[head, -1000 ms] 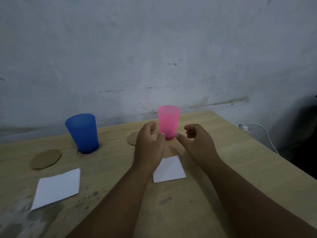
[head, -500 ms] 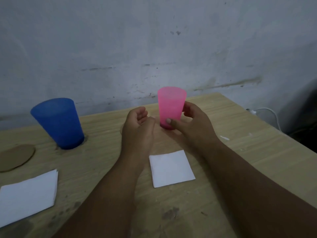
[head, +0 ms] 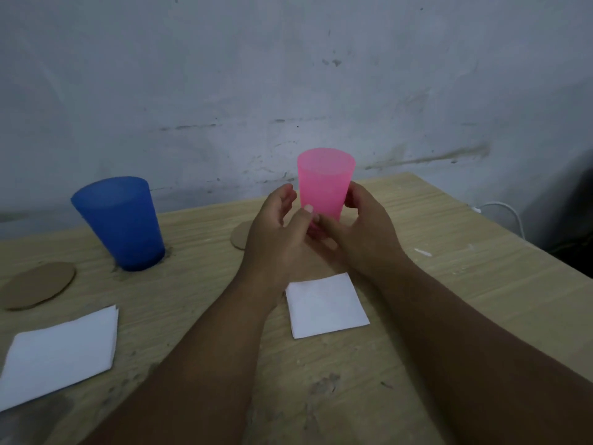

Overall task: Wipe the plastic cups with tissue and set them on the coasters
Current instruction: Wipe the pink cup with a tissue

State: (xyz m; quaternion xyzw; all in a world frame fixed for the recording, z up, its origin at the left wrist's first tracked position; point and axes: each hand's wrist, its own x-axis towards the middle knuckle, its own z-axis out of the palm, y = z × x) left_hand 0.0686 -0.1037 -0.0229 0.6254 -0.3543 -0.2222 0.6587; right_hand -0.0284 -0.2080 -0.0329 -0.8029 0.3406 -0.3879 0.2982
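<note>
A pink plastic cup point(head: 324, 184) stands upright at the middle of the wooden table point(head: 449, 252). My right hand point(head: 362, 232) is wrapped around its lower part, thumb in front. My left hand point(head: 276, 236) touches the cup's left side with its thumb, fingers curled apart. A brown coaster point(head: 239, 237) peeks out just left of my left hand, mostly hidden. A folded white tissue point(head: 325, 305) lies on the table below both hands. A blue cup point(head: 123, 221) stands at the left, with another brown coaster point(head: 38, 289) and a second tissue point(head: 61, 351) near it.
A grey stained wall point(head: 288, 91) rises right behind the table. The table's right edge runs diagonally at the right, with a white cable point(head: 503, 210) beyond it on the floor side.
My right hand has closed around the pink cup's base and the left thumb now touches it. The cup looks raised slightly toward me, and the view has moved closer.
</note>
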